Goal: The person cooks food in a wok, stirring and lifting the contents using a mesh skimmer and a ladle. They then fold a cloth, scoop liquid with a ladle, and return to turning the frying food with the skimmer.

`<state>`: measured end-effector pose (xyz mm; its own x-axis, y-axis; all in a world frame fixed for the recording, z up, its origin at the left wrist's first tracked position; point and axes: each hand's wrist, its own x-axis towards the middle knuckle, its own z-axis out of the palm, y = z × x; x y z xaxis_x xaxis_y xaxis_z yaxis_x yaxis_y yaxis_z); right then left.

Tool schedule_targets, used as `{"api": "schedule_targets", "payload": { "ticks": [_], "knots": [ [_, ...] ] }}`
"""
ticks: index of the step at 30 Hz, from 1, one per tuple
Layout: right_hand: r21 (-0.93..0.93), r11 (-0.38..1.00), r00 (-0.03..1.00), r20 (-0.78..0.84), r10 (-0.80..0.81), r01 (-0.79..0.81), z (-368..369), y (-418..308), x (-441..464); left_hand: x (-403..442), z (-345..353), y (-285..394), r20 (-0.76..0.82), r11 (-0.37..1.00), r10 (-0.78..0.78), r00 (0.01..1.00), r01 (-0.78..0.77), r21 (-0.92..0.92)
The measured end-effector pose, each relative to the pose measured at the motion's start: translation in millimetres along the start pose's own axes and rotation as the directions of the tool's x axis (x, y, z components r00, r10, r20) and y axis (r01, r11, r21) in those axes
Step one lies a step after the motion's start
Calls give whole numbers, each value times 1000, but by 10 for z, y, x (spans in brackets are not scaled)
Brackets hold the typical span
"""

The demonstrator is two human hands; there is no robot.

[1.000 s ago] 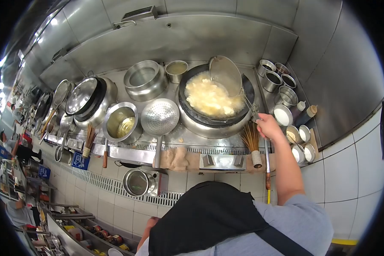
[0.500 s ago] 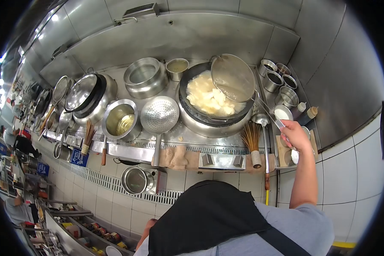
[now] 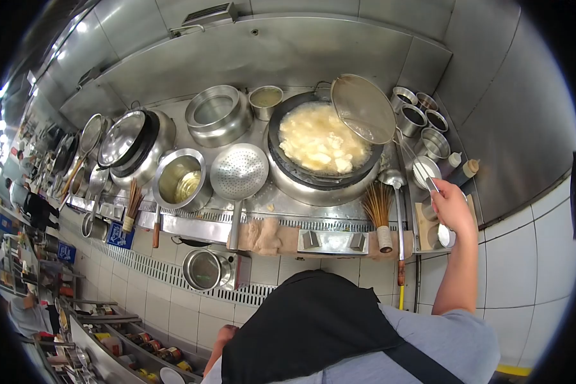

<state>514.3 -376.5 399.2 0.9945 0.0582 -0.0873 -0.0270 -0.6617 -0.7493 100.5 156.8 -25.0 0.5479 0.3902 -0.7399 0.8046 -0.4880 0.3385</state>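
My right hand (image 3: 448, 203) is wrapped round the wire handle of a round mesh strainer (image 3: 363, 109). The strainer's head is tilted over the right rim of a black wok (image 3: 281, 165). Pale yellow-white chunks (image 3: 323, 142) lie in bubbling liquid inside the wok. My left hand (image 3: 227, 333) hangs low beside the black apron (image 3: 301, 326), mostly hidden, with its fingers not distinguishable. A perforated ladle (image 3: 239, 173) rests on the counter left of the wok.
Seasoning containers (image 3: 432, 146) and squeeze bottles (image 3: 470, 168) stand at the right. A bamboo brush (image 3: 377, 208) and a long-handled ladle (image 3: 398, 192) lie in front. Pots (image 3: 182, 182) and a lidded wok (image 3: 123, 139) are at the left. Co-workers (image 3: 32, 198) stand far left.
The strainer has moved right and up from over the chunks to the wok's right rim. My right hand has shifted right. The chunks are more exposed.
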Motion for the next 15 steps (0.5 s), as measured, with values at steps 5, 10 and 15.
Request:
{"api": "schedule_targets", "payload": {
  "ticks": [5,10,15],
  "knots": [
    [-60,997,998,37,53,-51,-45,-167,-196,-13,112,-274,46,999,-23,999,21,47],
    [-99,990,993,72,-93,99,150,152,-44,0,91,-344,67,997,-27,997,22,69],
    [-414,891,959,-121,-256,185,536,201,239,-155,-116,91,9,998,21,1000,-22,52]
  ]
}}
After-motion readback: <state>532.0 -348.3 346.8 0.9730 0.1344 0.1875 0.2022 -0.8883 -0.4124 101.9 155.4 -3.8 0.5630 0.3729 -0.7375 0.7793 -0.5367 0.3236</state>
